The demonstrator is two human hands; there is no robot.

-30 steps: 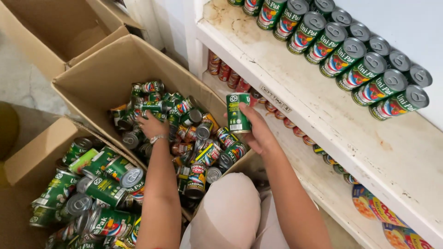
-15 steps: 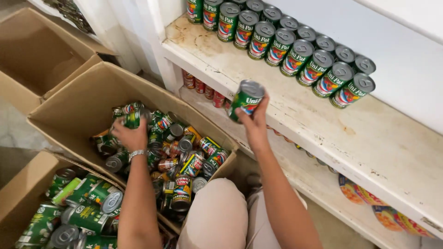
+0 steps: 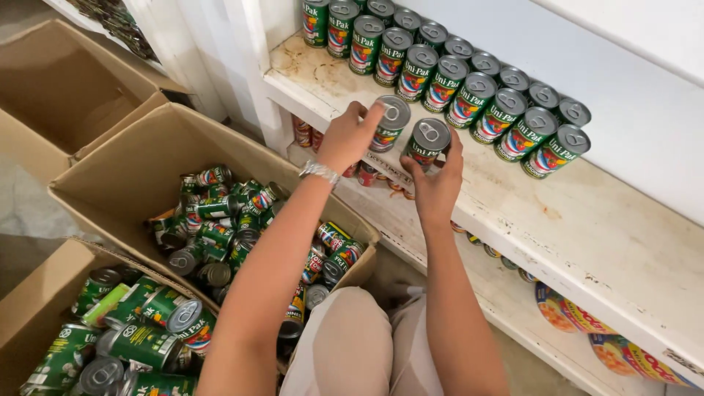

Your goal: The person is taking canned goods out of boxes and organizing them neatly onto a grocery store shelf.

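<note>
Hands, two, both grasping. Left hand [image 3: 350, 138], with a metal watch [image 3: 320, 173] at the wrist, grips one green can [image 3: 391, 123] from its nine o'clock side. Right hand [image 3: 436, 187] wraps a second green can [image 3: 427, 145] from its six o'clock side. Both cans stand upright, long axis vertical, pull-tab lids up, at the front edge of the white shelf [image 3: 587, 242], just beside each other.

Cardboard boxes, three. Middle box [image 3: 139, 176], at nine o'clock from the hands, holds loose cans [image 3: 213, 220] lying jumbled on their sides, too many to count. Near box [image 3: 37, 293], at seven o'clock, holds about eight more loose cans [image 3: 139, 337], also tumbled. Far box [image 3: 66, 95], at ten o'clock, shows only bare cardboard inside.

Shelf, white, stained and chipped. Row of cans [image 3: 469, 88], two deep, about seventeen counted, all upright with lids up, runs along the back from twelve to two o'clock of the hands.

Lower shelf [image 3: 506, 293], under the first, holds small cans and round colourful packets [image 3: 579, 315], partly hidden, count unclear.
</note>
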